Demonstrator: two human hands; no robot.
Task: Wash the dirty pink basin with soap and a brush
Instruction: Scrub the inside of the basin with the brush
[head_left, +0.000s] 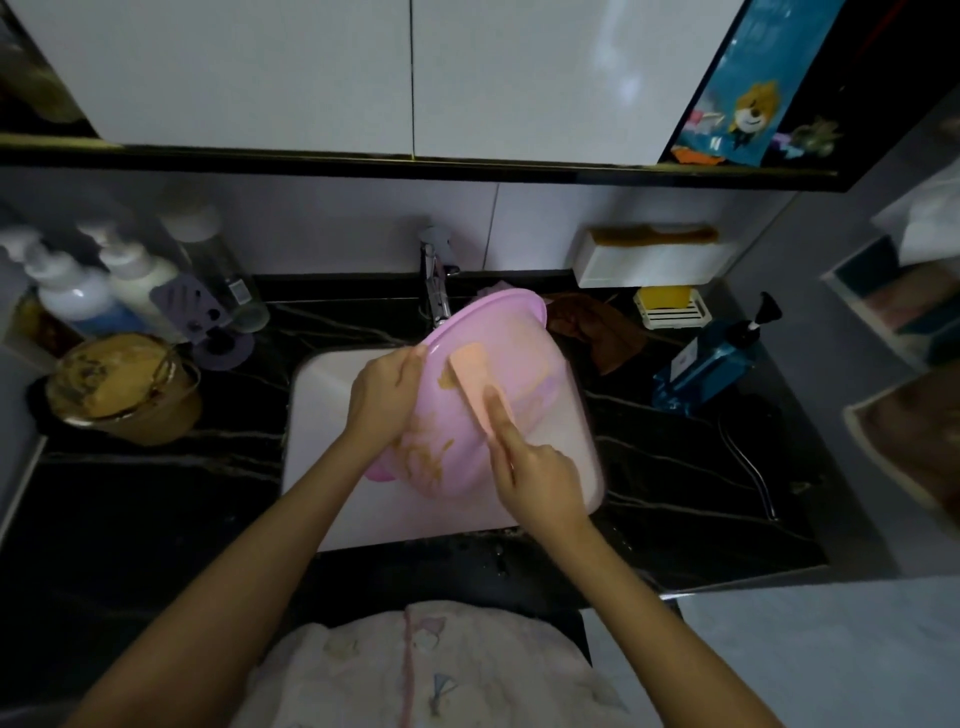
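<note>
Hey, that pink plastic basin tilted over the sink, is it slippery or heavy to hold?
Probably light: the left hand tilts the pink plastic basin by its rim. Likely stiff, since it keeps its shape under the peach brush. Possibly slippery where brown smears sit.

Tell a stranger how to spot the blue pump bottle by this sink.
Start at the white sink in the black counter. Right of it, past the brown cloth, is the blue pump bottle. Only it has a black pump; the bottles at left have white ones.
</note>
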